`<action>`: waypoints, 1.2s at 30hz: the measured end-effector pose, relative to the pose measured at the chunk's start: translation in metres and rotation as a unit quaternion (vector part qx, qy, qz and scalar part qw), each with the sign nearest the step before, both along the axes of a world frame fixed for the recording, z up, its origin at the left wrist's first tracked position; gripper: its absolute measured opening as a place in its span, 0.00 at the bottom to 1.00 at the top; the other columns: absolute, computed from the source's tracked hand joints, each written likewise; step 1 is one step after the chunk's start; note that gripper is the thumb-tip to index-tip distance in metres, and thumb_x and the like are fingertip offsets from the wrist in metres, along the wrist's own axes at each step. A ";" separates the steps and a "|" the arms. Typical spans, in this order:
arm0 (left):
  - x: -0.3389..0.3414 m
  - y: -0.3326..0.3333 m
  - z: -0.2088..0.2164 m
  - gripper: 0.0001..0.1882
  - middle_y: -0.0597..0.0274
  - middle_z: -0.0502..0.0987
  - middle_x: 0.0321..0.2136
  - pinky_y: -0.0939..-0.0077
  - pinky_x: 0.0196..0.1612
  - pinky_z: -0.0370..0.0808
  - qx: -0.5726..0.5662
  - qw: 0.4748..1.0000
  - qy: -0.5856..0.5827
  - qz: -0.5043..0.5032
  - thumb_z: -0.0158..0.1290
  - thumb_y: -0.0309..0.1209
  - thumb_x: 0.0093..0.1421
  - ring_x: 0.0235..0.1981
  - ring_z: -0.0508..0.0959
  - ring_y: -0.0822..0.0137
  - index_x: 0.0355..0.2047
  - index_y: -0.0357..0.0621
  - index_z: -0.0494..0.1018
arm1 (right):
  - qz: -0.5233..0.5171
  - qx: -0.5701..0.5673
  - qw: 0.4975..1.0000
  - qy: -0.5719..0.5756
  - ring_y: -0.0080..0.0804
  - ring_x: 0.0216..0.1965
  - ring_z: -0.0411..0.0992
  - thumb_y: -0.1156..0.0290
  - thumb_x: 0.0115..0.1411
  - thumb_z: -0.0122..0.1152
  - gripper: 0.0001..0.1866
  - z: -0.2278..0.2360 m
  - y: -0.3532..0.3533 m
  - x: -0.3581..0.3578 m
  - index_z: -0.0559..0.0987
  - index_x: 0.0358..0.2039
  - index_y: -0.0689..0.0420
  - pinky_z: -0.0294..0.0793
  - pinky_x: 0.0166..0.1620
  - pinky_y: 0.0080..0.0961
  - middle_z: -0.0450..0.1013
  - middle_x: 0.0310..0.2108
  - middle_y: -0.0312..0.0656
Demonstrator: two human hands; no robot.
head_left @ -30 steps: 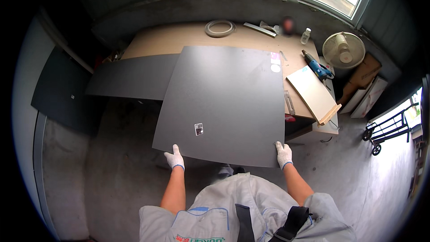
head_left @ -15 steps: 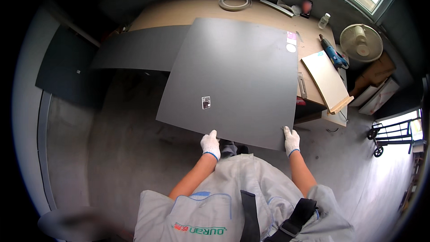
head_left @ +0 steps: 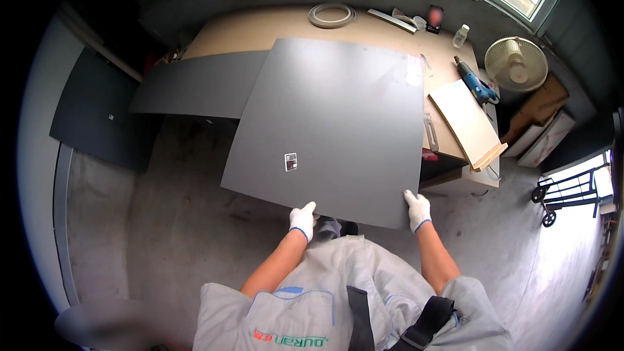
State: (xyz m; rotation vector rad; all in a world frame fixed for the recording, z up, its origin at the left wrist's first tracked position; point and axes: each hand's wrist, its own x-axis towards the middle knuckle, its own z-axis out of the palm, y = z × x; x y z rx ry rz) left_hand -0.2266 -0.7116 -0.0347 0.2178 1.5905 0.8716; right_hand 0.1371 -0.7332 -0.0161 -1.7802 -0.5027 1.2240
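A large flat grey panel (head_left: 331,123) reaches from the workbench toward my body, with a small dark-and-white label (head_left: 290,162) on its face. My left hand (head_left: 303,220), in a white knitted glove, grips its near edge, thumb on top and fingers hidden beneath. At the near right corner my gloved right hand (head_left: 418,211) is closed on the side edge, thumb on the top face. The panel's far part overlaps a second grey panel (head_left: 195,84) that lies along the bench's left front.
On the wooden workbench (head_left: 253,26) lie a coil of edging strip (head_left: 331,15), a blue heat gun (head_left: 478,83), a pale board (head_left: 465,120) and a clear bottle (head_left: 461,36). A fan (head_left: 517,64) stands right of it. A dark panel (head_left: 97,104) leans at left; a black cart (head_left: 565,192) is far right.
The panel and both hands sit slightly lower and further left in the picture, and the bench has shifted in the view too. Both hands keep their hold.
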 end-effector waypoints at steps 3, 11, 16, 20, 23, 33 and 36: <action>-0.040 0.000 -0.027 0.25 0.47 0.79 0.50 0.57 0.46 0.81 0.024 0.996 0.074 0.045 0.65 0.32 0.66 0.43 0.83 0.55 0.55 0.28 0.70 | 0.030 -0.020 0.999 0.027 0.37 0.43 0.80 0.60 0.69 0.68 0.23 0.007 -0.022 -0.040 0.80 0.50 0.71 0.80 0.49 0.34 0.82 0.44 0.50; -0.106 -0.010 0.020 0.49 0.37 0.67 0.69 0.54 0.69 0.69 0.060 0.983 0.137 0.111 0.64 0.49 0.68 0.66 0.72 0.48 0.72 0.22 0.54 | 0.147 -0.121 0.966 0.174 0.39 0.39 0.82 0.62 0.69 0.68 0.20 0.059 -0.060 -0.139 0.78 0.52 0.65 0.84 0.41 0.39 0.81 0.42 0.48; -0.117 -0.097 0.030 0.48 0.41 0.71 0.66 0.55 0.67 0.72 0.014 0.996 0.043 0.072 0.65 0.52 0.67 0.63 0.73 0.50 0.69 0.23 0.60 | 0.235 -0.237 0.925 0.181 0.49 0.45 0.83 0.56 0.69 0.68 0.31 0.094 -0.078 -0.222 0.72 0.60 0.69 0.84 0.43 0.46 0.79 0.50 0.58; -0.154 -0.171 0.016 0.32 0.49 0.79 0.56 0.50 0.54 0.84 0.045 0.991 0.001 0.127 0.63 0.48 0.70 0.53 0.82 0.52 0.61 0.33 0.72 | 0.322 -0.234 0.885 0.242 0.40 0.41 0.84 0.54 0.71 0.65 0.27 0.070 -0.108 -0.298 0.77 0.59 0.64 0.84 0.43 0.36 0.83 0.47 0.50; -0.208 -0.191 0.008 0.38 0.46 0.78 0.56 0.57 0.54 0.83 0.021 0.990 0.008 0.141 0.64 0.53 0.68 0.52 0.80 0.54 0.59 0.27 0.72 | 0.348 -0.250 0.858 0.283 0.45 0.48 0.83 0.51 0.72 0.63 0.32 0.074 -0.128 -0.341 0.74 0.61 0.68 0.84 0.50 0.39 0.81 0.54 0.54; -0.433 -0.183 -0.052 0.43 0.55 0.80 0.36 0.61 0.43 0.76 0.028 0.976 0.212 0.034 0.57 0.66 0.67 0.35 0.73 0.63 0.44 0.26 0.79 | 0.419 0.187 0.878 -0.135 0.44 0.41 0.84 0.63 0.65 0.67 0.16 0.057 -0.073 -0.316 0.86 0.49 0.57 0.83 0.49 0.37 0.84 0.41 0.50; -0.465 -0.172 -0.033 0.42 0.55 0.80 0.35 0.61 0.42 0.76 0.043 0.970 0.236 0.032 0.59 0.65 0.67 0.34 0.74 0.62 0.42 0.26 0.79 | 0.288 0.158 0.841 -0.430 0.55 0.48 0.81 0.69 0.59 0.67 0.19 0.060 -0.035 -0.245 0.84 0.51 0.56 0.81 0.53 0.46 0.82 0.45 0.55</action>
